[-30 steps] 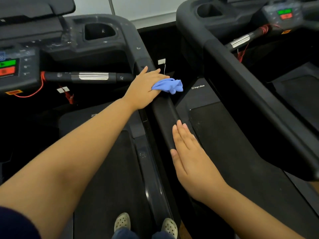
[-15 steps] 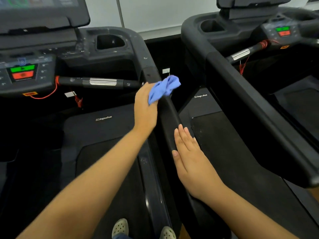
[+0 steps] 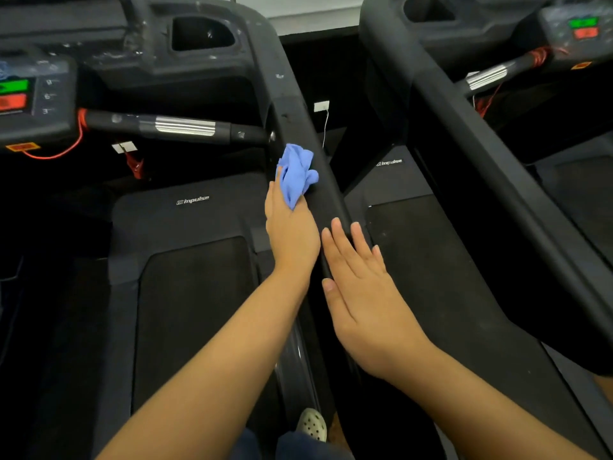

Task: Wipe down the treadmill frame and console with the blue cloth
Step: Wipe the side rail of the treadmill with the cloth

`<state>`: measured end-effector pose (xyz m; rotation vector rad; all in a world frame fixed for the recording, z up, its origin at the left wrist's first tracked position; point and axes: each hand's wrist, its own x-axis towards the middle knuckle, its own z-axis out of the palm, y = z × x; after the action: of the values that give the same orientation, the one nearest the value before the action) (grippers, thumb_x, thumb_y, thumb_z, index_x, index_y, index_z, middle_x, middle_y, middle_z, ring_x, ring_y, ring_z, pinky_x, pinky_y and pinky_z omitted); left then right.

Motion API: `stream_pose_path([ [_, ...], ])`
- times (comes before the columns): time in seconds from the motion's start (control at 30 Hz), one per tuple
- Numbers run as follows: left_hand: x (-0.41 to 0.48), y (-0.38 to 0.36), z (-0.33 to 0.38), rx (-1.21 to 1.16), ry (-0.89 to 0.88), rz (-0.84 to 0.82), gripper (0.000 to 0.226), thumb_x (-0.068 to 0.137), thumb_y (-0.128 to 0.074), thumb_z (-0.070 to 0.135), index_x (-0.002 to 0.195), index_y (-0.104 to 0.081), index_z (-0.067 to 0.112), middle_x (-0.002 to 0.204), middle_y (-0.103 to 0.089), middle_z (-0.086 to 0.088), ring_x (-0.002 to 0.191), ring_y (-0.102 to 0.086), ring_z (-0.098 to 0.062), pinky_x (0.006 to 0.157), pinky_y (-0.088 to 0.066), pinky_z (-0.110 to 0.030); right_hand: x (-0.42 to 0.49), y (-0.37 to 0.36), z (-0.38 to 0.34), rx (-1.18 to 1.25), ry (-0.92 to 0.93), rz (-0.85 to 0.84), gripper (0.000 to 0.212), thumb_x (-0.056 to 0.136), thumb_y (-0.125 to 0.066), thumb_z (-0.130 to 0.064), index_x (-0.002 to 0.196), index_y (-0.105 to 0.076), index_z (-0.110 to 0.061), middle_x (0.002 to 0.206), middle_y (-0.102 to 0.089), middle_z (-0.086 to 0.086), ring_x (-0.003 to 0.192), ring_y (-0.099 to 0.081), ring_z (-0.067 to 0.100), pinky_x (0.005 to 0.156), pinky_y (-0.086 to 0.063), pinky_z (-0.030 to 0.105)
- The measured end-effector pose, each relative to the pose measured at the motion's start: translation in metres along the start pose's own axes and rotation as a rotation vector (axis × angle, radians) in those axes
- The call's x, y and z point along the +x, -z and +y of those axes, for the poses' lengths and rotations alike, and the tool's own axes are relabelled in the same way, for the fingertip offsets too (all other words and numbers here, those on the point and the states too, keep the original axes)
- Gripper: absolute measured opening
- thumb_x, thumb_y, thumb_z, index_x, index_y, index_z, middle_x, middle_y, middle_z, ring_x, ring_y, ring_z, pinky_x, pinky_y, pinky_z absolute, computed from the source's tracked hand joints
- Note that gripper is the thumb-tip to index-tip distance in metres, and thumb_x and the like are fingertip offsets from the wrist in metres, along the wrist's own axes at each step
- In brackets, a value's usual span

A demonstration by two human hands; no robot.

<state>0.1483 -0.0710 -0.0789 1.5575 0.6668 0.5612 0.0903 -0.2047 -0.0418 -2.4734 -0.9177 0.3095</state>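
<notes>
The left hand (image 3: 292,234) grips the blue cloth (image 3: 296,174) against the side rail (image 3: 293,121), the right hand (image 3: 365,300) lies flat and relaxed just beside it, so the far-left console (image 3: 36,94) is probably not yet wiped.

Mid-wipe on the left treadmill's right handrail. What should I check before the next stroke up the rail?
1. Blue cloth gripped in the left hand: ok.
2. Cloth against the handrail: ok; pressure cannot tell.
3. Right hand flat on the rail, behind the cloth and out of the stroke's path: ok.
4. Rail ahead free of obstacles: ok; pale specks show there.
5. Console clean: not ok, whitish marks beside the cup holder.
6. Red cord away from the rail: ok.
</notes>
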Motion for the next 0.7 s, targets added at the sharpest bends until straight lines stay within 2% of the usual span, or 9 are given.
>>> stream_pose_path([
  [0.07,0.016,-0.006,0.005,0.023,-0.01,0.01,0.042,0.097,-0.036,0.02,0.138,-0.043,0.025,0.129,-0.054,-0.003,0.107,-0.057,-0.012,0.091,-0.046,-0.027,0.004,0.001,0.002,-0.013,0.015,-0.012,0.062,0.089,-0.007,-0.041,0.149,0.006,-0.03,0.152,0.02,-0.022,0.134,0.031,-0.005,0.106,0.025,0.014],
  [0.1,0.023,-0.007,0.009,0.057,-0.005,0.01,0.044,0.097,-0.036,0.019,0.14,-0.041,0.027,0.13,-0.054,-0.003,0.109,-0.056,-0.014,0.092,-0.046,-0.029,0.005,0.001,0.002,-0.018,0.022,-0.019,0.062,0.09,-0.008,-0.04,0.149,0.006,-0.03,0.152,0.02,-0.022,0.135,0.031,-0.005,0.106,0.026,0.014],
  [0.2,0.048,-0.01,0.019,0.216,0.032,-0.006,0.05,0.092,-0.035,0.025,0.142,-0.036,0.03,0.136,-0.05,-0.008,0.115,-0.054,-0.03,0.098,-0.044,-0.048,0.009,0.0,-0.001,-0.019,0.018,-0.031,0.063,0.088,-0.007,-0.041,0.149,0.007,-0.031,0.153,0.02,-0.023,0.135,0.031,-0.005,0.107,0.025,0.015],
  [0.3,0.078,-0.014,0.028,0.298,0.041,-0.005,0.067,0.069,-0.029,0.033,0.134,-0.042,0.017,0.136,-0.047,-0.015,0.116,-0.049,-0.043,0.095,-0.043,-0.058,0.01,0.0,-0.002,-0.028,0.013,-0.034,0.061,0.089,-0.006,-0.04,0.147,0.011,-0.033,0.151,0.024,-0.025,0.135,0.031,-0.004,0.109,0.024,0.017],
  [0.33,0.088,-0.015,0.03,0.322,0.048,-0.011,0.07,0.067,-0.028,0.031,0.133,-0.042,0.013,0.137,-0.046,-0.015,0.118,-0.047,-0.044,0.093,-0.042,-0.057,0.01,0.0,-0.002,-0.034,0.011,-0.037,0.06,0.089,-0.005,-0.04,0.146,0.013,-0.033,0.15,0.025,-0.025,0.135,0.031,-0.004,0.11,0.023,0.018],
  [0.4,0.1,-0.017,0.038,0.386,0.05,-0.054,0.063,0.077,-0.036,0.023,0.139,-0.038,0.013,0.145,-0.04,-0.012,0.124,-0.045,-0.038,0.097,-0.042,-0.051,0.01,0.0,-0.002,-0.048,0.006,-0.043,0.059,0.089,-0.004,-0.04,0.145,0.015,-0.033,0.15,0.026,-0.025,0.136,0.031,-0.003,0.111,0.021,0.021],
  [0.5,0.121,-0.024,0.038,0.611,-0.031,-0.092,0.067,0.093,-0.044,0.005,0.151,-0.013,0.015,0.159,-0.01,-0.004,0.141,-0.028,-0.023,0.112,-0.028,-0.034,0.011,0.001,-0.002,-0.052,-0.005,-0.041,0.059,0.09,-0.005,-0.04,0.146,0.014,-0.033,0.151,0.024,-0.024,0.137,0.03,-0.002,0.112,0.018,0.023],
  [0.57,0.138,-0.027,0.04,0.711,-0.081,-0.101,0.069,0.094,-0.046,0.006,0.151,-0.008,0.014,0.16,-0.002,-0.002,0.144,-0.02,-0.024,0.113,-0.025,-0.029,0.014,0.001,-0.003,-0.053,-0.006,-0.039,0.059,0.09,-0.005,-0.04,0.146,0.012,-0.034,0.151,0.022,-0.024,0.137,0.029,-0.002,0.112,0.018,0.023],
  [0.7,0.177,-0.036,0.048,0.878,-0.127,-0.136,0.069,0.096,-0.047,0.014,0.152,-0.007,0.014,0.16,0.001,-0.004,0.143,-0.019,-0.028,0.113,-0.023,-0.032,0.018,0.001,-0.005,-0.054,0.004,-0.034,0.058,0.091,-0.006,-0.04,0.146,0.012,-0.034,0.152,0.022,-0.024,0.137,0.029,-0.002,0.113,0.018,0.024],
])
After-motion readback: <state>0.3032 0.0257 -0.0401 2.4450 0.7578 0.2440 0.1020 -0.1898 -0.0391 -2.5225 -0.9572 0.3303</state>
